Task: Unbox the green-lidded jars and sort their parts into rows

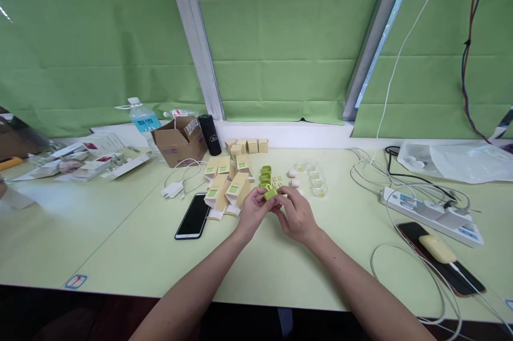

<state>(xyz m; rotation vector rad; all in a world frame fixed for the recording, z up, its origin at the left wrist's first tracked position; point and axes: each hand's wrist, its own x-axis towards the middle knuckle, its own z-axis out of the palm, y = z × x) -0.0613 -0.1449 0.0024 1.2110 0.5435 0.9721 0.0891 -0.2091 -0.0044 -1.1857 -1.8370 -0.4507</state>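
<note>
The left hand (252,211) and right hand (297,217) are pinching a small green case (270,194) over the bench (272,282), right of the cartons (237,189); it is looking light, stiff, perhaps slippery, probably suiting a side grip.

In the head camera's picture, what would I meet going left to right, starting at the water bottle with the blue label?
Water bottle → cardboard box → black cylinder → left hand → small green piece between the fingertips → right hand → white power strip.
</note>
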